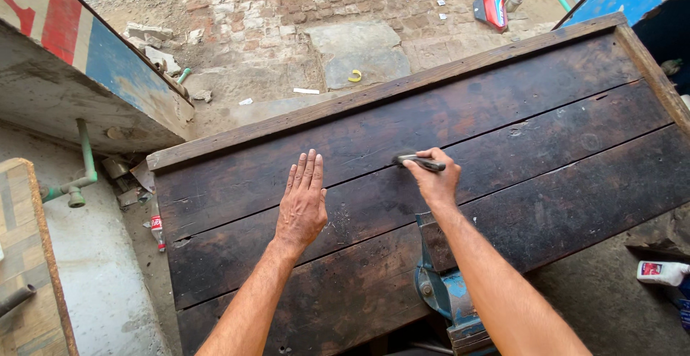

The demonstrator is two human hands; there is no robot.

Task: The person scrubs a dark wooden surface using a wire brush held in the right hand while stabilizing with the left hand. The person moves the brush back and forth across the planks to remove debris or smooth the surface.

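Observation:
My left hand (302, 201) lies flat, palm down, fingers together, on the dark wooden workbench top (546, 147). My right hand (433, 180) is closed around a small dark-handled brush (415, 160), whose head points left and touches the bench planks near the middle. The two hands are about a hand's width apart. A blue bench vise (442, 291) is fixed at the near edge, just under my right forearm.
A raised wooden lip runs along the bench's far edge (388, 90). Beyond is a brick and dirt floor (287, 18) with scraps. A green pipe (79, 176) sticks out at left, a small bottle (157, 230) lies below, and a white bottle (663, 272) sits at right.

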